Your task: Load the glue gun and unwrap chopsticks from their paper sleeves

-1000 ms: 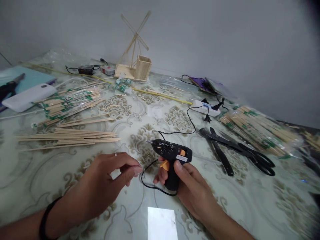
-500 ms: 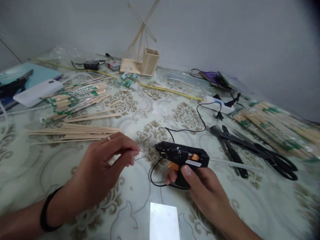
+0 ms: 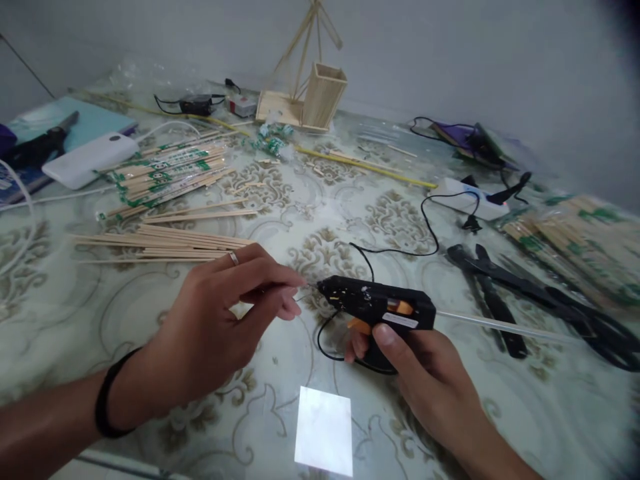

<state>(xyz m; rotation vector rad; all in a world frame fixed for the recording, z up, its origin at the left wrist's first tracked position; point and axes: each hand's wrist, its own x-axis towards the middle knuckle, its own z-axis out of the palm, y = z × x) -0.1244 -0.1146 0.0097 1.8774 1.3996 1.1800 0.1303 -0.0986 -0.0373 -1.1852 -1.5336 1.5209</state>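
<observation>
My right hand [image 3: 425, 380] is wrapped round the grip of a black hot glue gun [image 3: 375, 303], fingers by its orange trigger. A clear glue stick [image 3: 500, 325] juts from the gun's back end. The nozzle points left, at the fingertips of my left hand [image 3: 225, 313]. Those fingers are pinched together right by the nozzle; whatever is between them is too small to make out. A ring and a black wristband are on that hand and wrist. Behind it lies a loose pile of wooden sticks [image 3: 165, 241].
At the back stands a wooden stick model [image 3: 325, 97] with a box. Packed sticks [image 3: 170, 170] lie left, more [image 3: 585, 247] right. Black scissors [image 3: 545, 293] are right of the gun. A power strip [image 3: 470, 197], a white power bank [image 3: 90, 160] and a yellow tape [image 3: 365, 167] lie around.
My left fingertips have come closer to the glue gun's nozzle. The view has shifted, so the table things sit further right and the model's top is cut off.
</observation>
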